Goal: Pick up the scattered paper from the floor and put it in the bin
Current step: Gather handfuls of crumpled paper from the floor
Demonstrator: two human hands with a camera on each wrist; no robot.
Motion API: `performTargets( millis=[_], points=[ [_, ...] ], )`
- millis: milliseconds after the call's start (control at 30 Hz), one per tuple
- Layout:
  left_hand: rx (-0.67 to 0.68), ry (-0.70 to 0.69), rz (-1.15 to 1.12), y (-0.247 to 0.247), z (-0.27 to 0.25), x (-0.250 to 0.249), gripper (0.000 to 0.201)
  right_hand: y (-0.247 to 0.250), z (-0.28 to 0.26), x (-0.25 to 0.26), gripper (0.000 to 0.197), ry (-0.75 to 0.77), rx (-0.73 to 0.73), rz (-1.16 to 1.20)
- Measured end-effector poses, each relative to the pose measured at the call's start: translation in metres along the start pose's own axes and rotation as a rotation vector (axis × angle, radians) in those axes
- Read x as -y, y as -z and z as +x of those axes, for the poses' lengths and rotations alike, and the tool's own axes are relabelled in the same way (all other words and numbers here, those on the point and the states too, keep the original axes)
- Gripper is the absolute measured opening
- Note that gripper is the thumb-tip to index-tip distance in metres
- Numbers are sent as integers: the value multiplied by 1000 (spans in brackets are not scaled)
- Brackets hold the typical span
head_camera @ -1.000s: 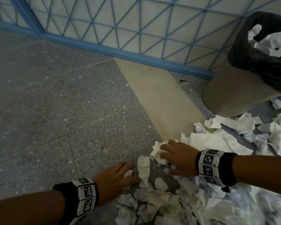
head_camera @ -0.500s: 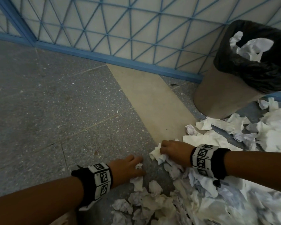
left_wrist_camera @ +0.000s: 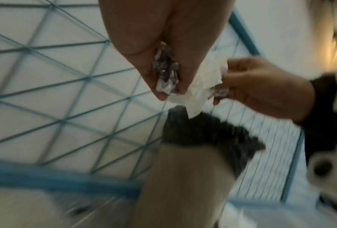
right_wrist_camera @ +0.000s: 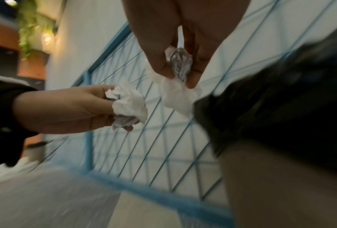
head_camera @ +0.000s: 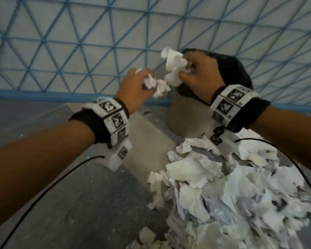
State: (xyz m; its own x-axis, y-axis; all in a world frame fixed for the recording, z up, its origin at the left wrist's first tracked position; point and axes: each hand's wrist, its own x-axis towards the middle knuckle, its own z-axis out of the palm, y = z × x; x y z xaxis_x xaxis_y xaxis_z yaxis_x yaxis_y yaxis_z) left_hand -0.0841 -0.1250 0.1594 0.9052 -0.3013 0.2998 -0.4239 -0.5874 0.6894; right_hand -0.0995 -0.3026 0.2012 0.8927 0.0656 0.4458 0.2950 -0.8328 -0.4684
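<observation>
Both my hands are raised in front of the bin (head_camera: 187,119), a beige tub lined with a black bag (head_camera: 233,69). My left hand (head_camera: 135,83) grips a wad of crumpled paper (head_camera: 156,85), just left of the bin's rim. My right hand (head_camera: 199,74) grips a larger crumpled white paper (head_camera: 172,65), held at the rim's left edge. The wrist views show the same: the left hand (left_wrist_camera: 163,74) curled round grey-white paper (left_wrist_camera: 166,77), the right hand (right_wrist_camera: 179,64) pinching paper (right_wrist_camera: 179,64). A heap of scattered paper (head_camera: 232,194) lies on the floor below.
A blue lattice fence (head_camera: 79,42) with a blue base rail stands right behind the bin. Grey speckled floor (head_camera: 61,203) and a beige strip (head_camera: 147,133) lie to the left of the heap. Black cables hang from both wrist bands.
Both hands have lifted from the floor, each with crumpled paper, up toward the bin's mouth. The view has tilted upward toward the fence.
</observation>
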Motion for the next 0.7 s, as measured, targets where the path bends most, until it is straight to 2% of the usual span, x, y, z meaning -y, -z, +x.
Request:
performTargets(
  millis=[67,100,133,167,200,267,300,333,367,433,467,533,600,667,700],
  points=[
    [-135,-34,-59,-3,40,-32,39,24,19,-16,38,-91,-155,-66],
    [-170,-46,-77,-8,56,-47,35,33,25,-26,38,-125,-179,-110],
    [-174,-44,-98,-16,70,-60,35,39,29,-34,40,-167,-146,-167],
    [-140,-19,-115,-27,82,-70,38,43,31,-44,46,-228,-54,-223],
    [-71,8,-111,-39,88,-79,43,46,31,-53,49,-308,83,-261],
    [155,33,15,-66,92,-87,55,48,27,-68,49,-432,326,-262],
    [279,26,82,-79,92,-87,60,49,22,-73,50,-450,354,-238],
    [374,25,132,-89,89,-85,65,51,15,-76,52,-462,321,-211],
    [414,35,179,-96,86,-82,69,52,5,-77,53,-461,251,-199],
    [384,10,278,-98,78,-74,78,53,-25,-72,53,-372,69,-254],
    [338,-27,297,-95,73,-69,83,50,-42,-69,51,-268,-12,-290],
    [225,-143,233,-83,65,-57,93,39,-83,-59,44,-58,-64,-316],
    [121,-281,88,-71,50,-43,92,19,-130,-45,34,60,98,-319],
    [29,-376,-12,-61,24,-28,74,-2,-176,-31,25,222,384,-308],
    [25,-399,-26,-59,3,-19,64,-13,-200,-25,23,332,521,-283]
  ],
)
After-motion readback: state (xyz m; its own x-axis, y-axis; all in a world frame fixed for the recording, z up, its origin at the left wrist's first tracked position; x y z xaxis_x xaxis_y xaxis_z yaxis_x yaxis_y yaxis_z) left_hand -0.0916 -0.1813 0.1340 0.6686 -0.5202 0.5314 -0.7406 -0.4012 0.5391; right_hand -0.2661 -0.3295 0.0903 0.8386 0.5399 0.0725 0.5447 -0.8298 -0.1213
